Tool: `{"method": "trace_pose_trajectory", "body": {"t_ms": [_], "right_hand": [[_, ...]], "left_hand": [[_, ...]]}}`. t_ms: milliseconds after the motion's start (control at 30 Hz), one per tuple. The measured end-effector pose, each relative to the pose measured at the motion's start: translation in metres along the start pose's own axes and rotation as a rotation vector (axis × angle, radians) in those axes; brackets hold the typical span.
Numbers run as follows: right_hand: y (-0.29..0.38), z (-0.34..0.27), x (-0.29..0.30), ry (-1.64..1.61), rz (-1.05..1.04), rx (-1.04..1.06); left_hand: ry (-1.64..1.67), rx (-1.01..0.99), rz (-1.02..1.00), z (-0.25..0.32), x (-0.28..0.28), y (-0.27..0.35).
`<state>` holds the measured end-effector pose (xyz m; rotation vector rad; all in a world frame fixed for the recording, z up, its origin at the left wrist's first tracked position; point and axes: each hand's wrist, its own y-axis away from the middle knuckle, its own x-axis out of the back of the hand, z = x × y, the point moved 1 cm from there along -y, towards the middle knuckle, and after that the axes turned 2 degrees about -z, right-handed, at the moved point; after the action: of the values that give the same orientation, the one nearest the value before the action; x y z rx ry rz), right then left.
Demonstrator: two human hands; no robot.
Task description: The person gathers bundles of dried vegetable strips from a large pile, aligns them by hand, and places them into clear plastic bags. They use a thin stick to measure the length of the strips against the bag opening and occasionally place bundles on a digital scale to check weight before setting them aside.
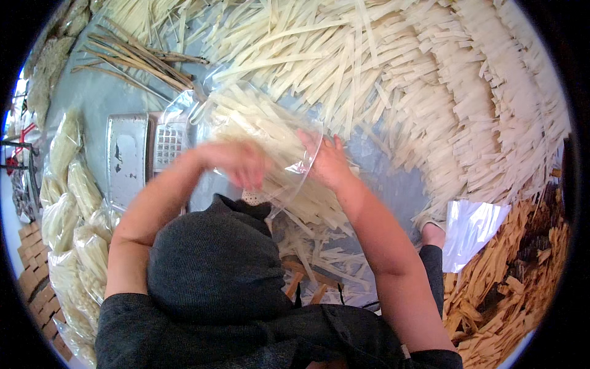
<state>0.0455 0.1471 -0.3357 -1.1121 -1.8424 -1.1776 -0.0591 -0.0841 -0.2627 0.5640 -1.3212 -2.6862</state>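
A clear plastic bag (262,115) lies in front of me, filled with pale, flat dried strips. My right hand (331,161) holds the bag at its right-hand edge, and the plastic rim crosses over the fingers. Above the near part of the bag is my left hand (237,163), blurred by motion. Whether its fingers grip anything is not plain. More pale strips (318,203) lie loose by the bag's near right side. My dark-capped head hides part of the surface below my hands.
A scale with a metal platform (128,161) and keypad (169,145) sits left. Beyond it lie thin sticks (138,60). Filled bags (76,230) line the left edge. Strips (438,92) spread across the far and right sides. A plastic sheet (472,235) lies near brown pieces (484,295).
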Motion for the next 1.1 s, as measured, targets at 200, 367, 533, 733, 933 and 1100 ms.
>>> {"method": "trace_pose_trajectory", "body": {"t_ms": [200, 367, 533, 733, 933, 1100], "right_hand": [[0.006, -0.001, 0.018, -0.046, 0.064, 0.078], [0.014, 0.033, 0.037, -0.099, -0.042, 0.062], [0.007, 0.058, 0.106, -0.278, 0.286, -0.059], [-0.038, -0.002, 0.180, 0.046, 0.651, 0.218], [-0.059, 0.060, 0.097, -0.701, 0.266, -0.178], [-0.051, 0.125, 0.083, -1.023, 0.335, -0.640]], "left_hand": [[-0.633, -0.312, 1.405, 0.015, 0.156, -0.034], [-0.968, 0.153, 1.179, -0.031, 0.210, -0.091], [-1.057, -0.017, 1.555, 0.031, 0.185, -0.001], [-1.336, -0.547, 1.185, 0.115, 0.064, -0.002], [-1.487, -0.946, 0.959, 0.142, 0.044, -0.055], [-1.108, -0.761, 1.296, 0.141, 0.170, -0.097]]}}
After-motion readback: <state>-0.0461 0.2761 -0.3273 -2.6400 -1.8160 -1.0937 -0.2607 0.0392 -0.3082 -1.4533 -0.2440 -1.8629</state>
